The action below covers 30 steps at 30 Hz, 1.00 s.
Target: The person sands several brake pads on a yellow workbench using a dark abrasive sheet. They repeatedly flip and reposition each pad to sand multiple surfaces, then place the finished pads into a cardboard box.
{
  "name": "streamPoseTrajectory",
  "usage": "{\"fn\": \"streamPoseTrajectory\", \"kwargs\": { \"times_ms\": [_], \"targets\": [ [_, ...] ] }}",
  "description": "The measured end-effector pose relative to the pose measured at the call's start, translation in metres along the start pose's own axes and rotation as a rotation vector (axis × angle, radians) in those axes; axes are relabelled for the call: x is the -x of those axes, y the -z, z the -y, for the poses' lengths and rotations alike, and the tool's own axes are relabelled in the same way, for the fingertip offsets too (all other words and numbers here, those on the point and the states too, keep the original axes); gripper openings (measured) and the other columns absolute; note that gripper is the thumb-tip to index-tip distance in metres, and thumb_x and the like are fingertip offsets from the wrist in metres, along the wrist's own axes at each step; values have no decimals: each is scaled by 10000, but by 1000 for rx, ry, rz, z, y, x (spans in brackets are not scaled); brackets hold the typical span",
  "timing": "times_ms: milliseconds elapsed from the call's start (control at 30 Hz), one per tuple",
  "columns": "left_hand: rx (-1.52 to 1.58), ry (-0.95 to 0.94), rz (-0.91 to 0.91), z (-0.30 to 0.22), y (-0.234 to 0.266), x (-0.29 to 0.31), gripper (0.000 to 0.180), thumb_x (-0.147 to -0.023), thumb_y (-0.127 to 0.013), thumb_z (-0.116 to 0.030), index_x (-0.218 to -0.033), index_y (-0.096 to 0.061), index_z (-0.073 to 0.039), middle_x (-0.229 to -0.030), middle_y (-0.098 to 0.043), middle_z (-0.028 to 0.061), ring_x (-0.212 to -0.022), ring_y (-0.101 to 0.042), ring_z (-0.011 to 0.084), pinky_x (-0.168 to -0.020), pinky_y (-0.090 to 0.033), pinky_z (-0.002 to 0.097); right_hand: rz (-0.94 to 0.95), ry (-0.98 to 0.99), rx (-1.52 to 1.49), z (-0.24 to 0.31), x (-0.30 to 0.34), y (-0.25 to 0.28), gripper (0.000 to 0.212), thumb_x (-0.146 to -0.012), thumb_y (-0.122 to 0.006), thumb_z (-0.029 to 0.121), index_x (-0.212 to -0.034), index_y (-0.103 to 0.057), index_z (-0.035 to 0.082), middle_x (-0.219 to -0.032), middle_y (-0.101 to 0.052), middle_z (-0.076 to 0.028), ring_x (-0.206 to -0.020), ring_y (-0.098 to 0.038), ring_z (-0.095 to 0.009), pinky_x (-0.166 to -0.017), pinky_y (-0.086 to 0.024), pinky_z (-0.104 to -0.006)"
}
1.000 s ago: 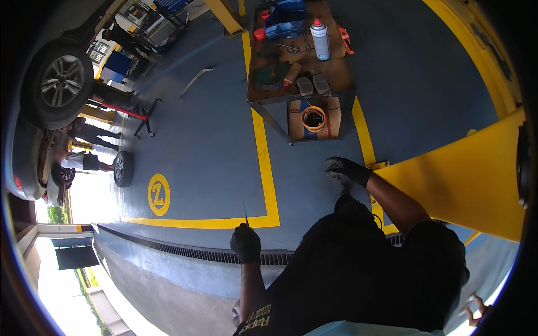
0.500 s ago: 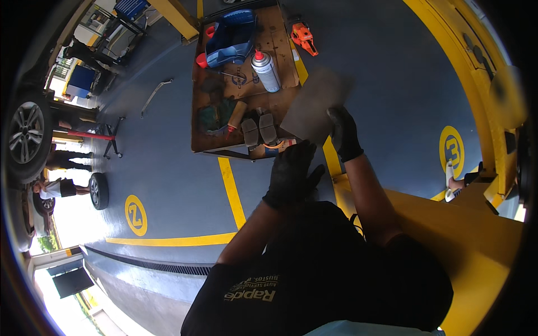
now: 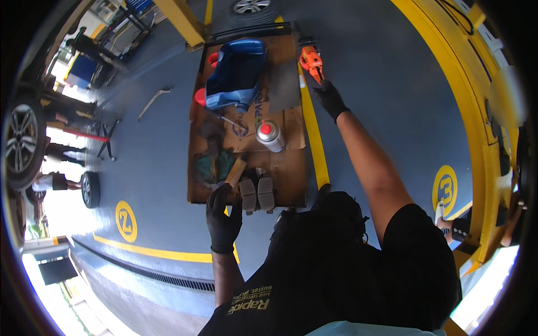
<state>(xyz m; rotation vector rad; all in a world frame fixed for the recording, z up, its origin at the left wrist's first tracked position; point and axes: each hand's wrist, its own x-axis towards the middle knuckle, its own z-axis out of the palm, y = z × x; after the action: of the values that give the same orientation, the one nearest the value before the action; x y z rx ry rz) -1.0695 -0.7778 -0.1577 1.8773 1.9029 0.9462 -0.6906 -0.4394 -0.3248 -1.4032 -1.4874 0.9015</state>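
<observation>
My right arm is stretched out toward an orange-and-black power tool (image 3: 311, 63) on the floor beside the cart. The gloved right hand (image 3: 332, 102) has its fingers extended at the tool's near end; whether they touch is unclear. At the cart's near edge, my gloved left hand (image 3: 224, 217) has its fingers loosely extended. They overlap the lower end of a tan bottle (image 3: 236, 170). Two brake pads (image 3: 257, 194) lie just right of that hand. A thin grey sheet (image 3: 284, 85) lies on the cart's far right, beside a blue cut-open container (image 3: 235, 73).
The cardboard-lined cart (image 3: 291, 179) also carries a spray can (image 3: 269, 136), red caps and a green rag (image 3: 216, 166). A wheel (image 3: 251, 8) lies beyond it. Yellow lift posts (image 3: 180, 22) stand around. A bent bar (image 3: 152, 103) lies on the floor; people are at left.
The grey sheet has left my right hand and lies on the cart. My right hand has moved forward to the orange tool. My left hand has moved left to the cart's near edge.
</observation>
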Motion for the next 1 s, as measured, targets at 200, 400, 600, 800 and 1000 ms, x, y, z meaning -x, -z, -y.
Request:
{"fn": "streamPoseTrajectory", "kwargs": {
  "times_ms": [200,400,600,800,1000],
  "targets": [
    [128,-245,-9,-86,-82,-100,366,-916,-703,35,-1281,-679,30,-1203,-722,202,-1134,-688,371,-1011,-534,444,693,-65,426,-77,168,100,525,-995,-709,374,-1426,-633,82,-1381,-680,-172,-1295,-638,-340,-1133,-479,-445],
    [335,-346,437,-189,-297,-224,286,-941,-722,-22,-1219,-688,37,-1178,-733,206,-1100,-708,346,-997,-547,440,55,-107,465,-70,225,353,407,-974,-694,345,-1296,-723,97,-1213,-745,-158,-1129,-701,-371,-1006,-548,-471],
    [248,-844,619,-376,-478,-316,269,-965,-735,-79,-1211,-691,21,-1159,-738,186,-1083,-721,328,-970,-573,407,-703,91,729,88,181,576,323,-894,-774,41,-1215,-744,55,-1111,-759,-143,-1025,-728,-336,-913,-582,-417],
    [698,-1083,682,-607,-555,-387,322,-926,-777,-41,-1231,-687,15,-1190,-734,183,-1115,-716,323,-949,-573,381,-1228,-303,1419,97,222,762,570,-915,-816,343,-1411,-646,120,-1285,-696,-168,-1237,-642,-357,-999,-541,-496],
    [833,-1750,879,-854,-611,-388,321,-929,-805,-142,-1209,-710,-14,-1176,-747,161,-1089,-721,320,-909,-574,387,-1404,-826,1120,61,245,771,770,-843,-870,457,-1447,-607,57,-1262,-693,-192,-1083,-732,-330,-949,-574,-431]
  ]
}}
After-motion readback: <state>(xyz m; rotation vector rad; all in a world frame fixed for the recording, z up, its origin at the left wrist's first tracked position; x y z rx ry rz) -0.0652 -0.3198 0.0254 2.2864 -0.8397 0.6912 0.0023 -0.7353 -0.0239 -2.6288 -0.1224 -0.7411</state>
